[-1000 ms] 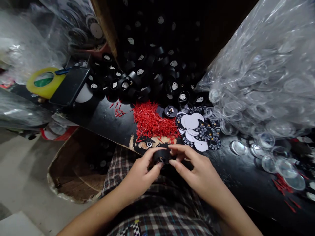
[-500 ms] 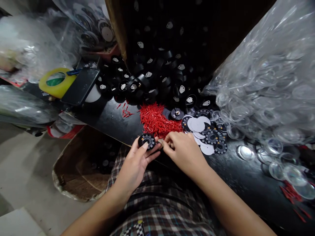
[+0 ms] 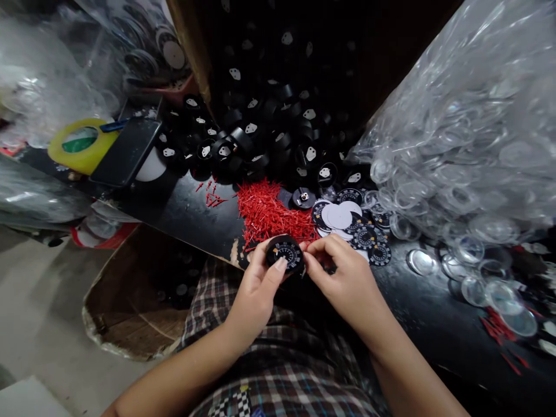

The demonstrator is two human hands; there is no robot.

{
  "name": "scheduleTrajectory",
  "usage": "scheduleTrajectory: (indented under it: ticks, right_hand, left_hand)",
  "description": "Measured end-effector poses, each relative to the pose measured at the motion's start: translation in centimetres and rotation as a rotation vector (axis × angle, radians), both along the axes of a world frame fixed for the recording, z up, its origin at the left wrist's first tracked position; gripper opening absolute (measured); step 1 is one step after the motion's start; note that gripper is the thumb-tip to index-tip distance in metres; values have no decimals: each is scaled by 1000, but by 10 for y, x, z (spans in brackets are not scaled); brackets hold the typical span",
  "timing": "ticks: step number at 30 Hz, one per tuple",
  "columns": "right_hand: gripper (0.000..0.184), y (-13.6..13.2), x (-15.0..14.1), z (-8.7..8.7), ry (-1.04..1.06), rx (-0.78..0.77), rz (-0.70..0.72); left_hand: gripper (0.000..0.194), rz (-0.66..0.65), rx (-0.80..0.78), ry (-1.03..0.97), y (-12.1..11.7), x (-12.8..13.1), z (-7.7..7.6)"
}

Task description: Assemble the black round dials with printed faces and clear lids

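Black dial sits clamped in the left hand; right hand is at its edge, whether gripping, I cannot tell.

The bare left forearm and right forearm converge toward the hands, the left hand gripping with thumb extended uppermost, the right hand just beside it, fingers bent, thumb and forefinger drawn close.

Place: a small-parts workshop, as I read it from my end.
Bench: I see red pins, printed discs and black cups heaped in bulk.
Plastic bag: crammed with clear round lids.
Floor: plain grey, a worn box beside the bench.
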State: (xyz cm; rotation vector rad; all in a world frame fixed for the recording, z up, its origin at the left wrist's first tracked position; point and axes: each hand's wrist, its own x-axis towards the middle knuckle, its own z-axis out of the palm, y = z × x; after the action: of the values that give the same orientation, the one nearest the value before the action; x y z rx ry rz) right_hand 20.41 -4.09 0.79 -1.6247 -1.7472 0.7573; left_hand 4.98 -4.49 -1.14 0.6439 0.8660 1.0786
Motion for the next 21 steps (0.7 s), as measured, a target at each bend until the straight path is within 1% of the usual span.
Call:
scheduleTrajectory:
  ticks: [3,5,8,10,15,21]
  right_hand:
    - [9,-3,-1,7,63,26,10]
    - [9,-5,-2,11,84,57,29]
    - [9,-5,-4,12,33,92,38]
    - [10,-5,-4,12,3,86,34]
    - [12,-4,-1,14,5,43,23]
    - [15,-9,-3,16,26,20,7]
  left_hand:
    - [37,34,19,59,5,1,-1]
    - [41,19,-1,96,9,4,-1]
    - [30,-66,-20,116,12,12,-2]
    - [26,-91,2,119,11,15,-3]
    - [24,-114,75,177,9,15,3]
    - [22,-101,171,368,6,11,10]
